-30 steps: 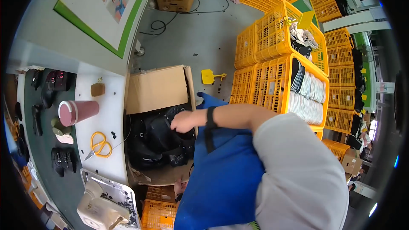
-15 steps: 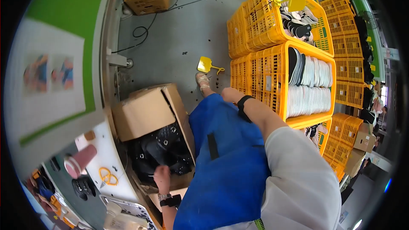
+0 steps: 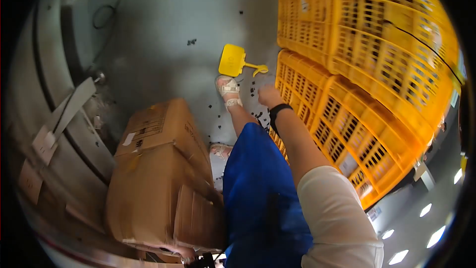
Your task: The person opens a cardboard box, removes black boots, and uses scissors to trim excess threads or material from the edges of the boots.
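My right hand (image 3: 269,97), wearing a black wristband, hangs over the floor beside the stacked yellow crates. Its fingers are curled, and whatever they may hold is hidden. Just beyond it, a yellow tag with a hooked handle (image 3: 232,60) lies on the floor by my sandalled foot (image 3: 228,87). At the lower edge, my left hand (image 3: 186,253) is partly visible by the bottom edge of a large cardboard box (image 3: 141,193). Its fingers are hidden behind the box edge and blurred. A blue apron (image 3: 258,183) covers my lap between the arms.
Tall yellow plastic crates (image 3: 342,15) stand close on my right, with a black cord across one. To the left runs a grey metal frame (image 3: 82,154). Small dark scraps (image 3: 192,42) lie scattered on the grey floor, and a cable (image 3: 104,16) coils farther off.
My view has dropped and come closer to the floor and crates. My left hand has left the black items inside the cardboard box and is now low at its edge. The right hand remains curled.
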Available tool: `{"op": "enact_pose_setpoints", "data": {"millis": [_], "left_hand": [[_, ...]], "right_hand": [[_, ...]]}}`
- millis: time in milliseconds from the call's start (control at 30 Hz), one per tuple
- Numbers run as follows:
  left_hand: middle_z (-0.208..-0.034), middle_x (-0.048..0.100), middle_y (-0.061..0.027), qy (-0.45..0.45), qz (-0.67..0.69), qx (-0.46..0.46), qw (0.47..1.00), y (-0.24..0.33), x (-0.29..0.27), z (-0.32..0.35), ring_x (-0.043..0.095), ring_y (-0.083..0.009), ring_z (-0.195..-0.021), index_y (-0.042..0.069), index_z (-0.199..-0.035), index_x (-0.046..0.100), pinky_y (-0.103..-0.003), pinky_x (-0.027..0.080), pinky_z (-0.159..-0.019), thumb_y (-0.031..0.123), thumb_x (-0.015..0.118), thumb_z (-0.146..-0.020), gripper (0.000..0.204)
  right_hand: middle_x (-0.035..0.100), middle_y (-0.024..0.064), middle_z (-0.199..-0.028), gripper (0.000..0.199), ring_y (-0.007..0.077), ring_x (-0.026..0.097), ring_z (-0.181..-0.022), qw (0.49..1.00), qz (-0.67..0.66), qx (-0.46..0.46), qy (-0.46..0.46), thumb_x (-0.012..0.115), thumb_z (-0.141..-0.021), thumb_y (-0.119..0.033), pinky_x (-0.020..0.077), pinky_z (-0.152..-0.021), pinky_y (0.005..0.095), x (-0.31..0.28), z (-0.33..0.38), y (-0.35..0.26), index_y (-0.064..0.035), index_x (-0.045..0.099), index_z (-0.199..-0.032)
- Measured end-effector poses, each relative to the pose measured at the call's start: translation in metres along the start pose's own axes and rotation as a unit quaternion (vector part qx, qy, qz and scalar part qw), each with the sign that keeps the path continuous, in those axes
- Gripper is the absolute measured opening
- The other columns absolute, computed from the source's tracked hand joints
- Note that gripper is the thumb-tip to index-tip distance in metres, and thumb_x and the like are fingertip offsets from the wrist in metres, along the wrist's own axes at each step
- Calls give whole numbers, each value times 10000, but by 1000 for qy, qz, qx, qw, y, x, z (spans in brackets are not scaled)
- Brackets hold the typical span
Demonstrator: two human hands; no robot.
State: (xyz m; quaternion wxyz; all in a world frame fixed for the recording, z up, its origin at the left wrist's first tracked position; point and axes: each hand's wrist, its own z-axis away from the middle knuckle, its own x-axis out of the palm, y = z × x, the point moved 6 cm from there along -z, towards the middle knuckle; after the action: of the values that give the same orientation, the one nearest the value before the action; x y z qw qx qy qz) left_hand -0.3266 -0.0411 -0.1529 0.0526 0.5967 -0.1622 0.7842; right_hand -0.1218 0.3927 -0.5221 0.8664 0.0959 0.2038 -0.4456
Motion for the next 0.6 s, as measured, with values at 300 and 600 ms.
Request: {"op": "enact_pose_setpoints", "data": {"millis": [300,600], "left_hand": [[-1442,9,-172,-44,494,169,852,95,-102,40,83,-334,-1322,-4,-1370,121,-385,114,-1083,406,264,-908,634],[-1441,-8,-173,-139,913,148,354,121,-62,55,62,-362,-1318,-26,-1365,105,-389,108,-1086,326,314,-902,618]], "right_hand": [[458,129,-1193,253,320,425,-1111,979,144,-33,142,479,-784,-165,340,-901,522,26,-155,-45,-115,632,-979],[580,96,-797,265,134,574,-678,820,-558,52,115,577,-737,-24,484,-599,251,-39,-49,-75,13,575,-999]]}}
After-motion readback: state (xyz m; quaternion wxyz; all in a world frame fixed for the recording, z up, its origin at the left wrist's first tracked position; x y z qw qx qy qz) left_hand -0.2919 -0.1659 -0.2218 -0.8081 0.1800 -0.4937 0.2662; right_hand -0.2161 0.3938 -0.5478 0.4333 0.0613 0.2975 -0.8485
